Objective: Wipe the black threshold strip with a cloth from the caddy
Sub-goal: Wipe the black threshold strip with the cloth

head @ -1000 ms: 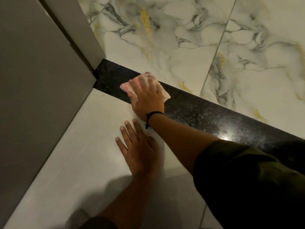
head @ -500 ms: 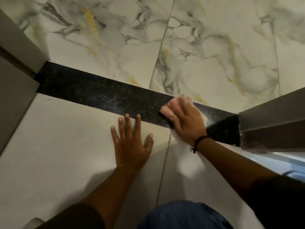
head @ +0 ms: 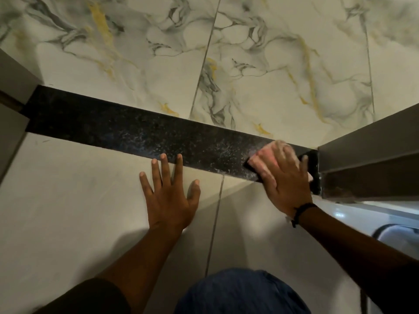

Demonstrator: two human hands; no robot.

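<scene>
The black speckled threshold strip [head: 127, 130] runs across the floor from the left door frame to the right one. My right hand [head: 285, 180] presses a pink cloth [head: 266, 155] flat on the strip's right end, close to the right frame. The cloth is mostly hidden under my fingers. My left hand [head: 169, 198] lies flat and spread on the plain grey tile just in front of the strip, its fingertips reaching the strip's near edge. It holds nothing. The caddy is not in view.
Marbled white tiles [head: 260, 71] with grey and gold veins lie beyond the strip. Grey door frames stand at the left [head: 11, 123] and right [head: 367, 159]. A white object [head: 394, 232] sits at the right edge. My blue-clad knee [head: 240, 293] is at the bottom.
My right hand has swept the cloth along the strip from its left end to its right end. My left hand has stayed flat on the grey tile.
</scene>
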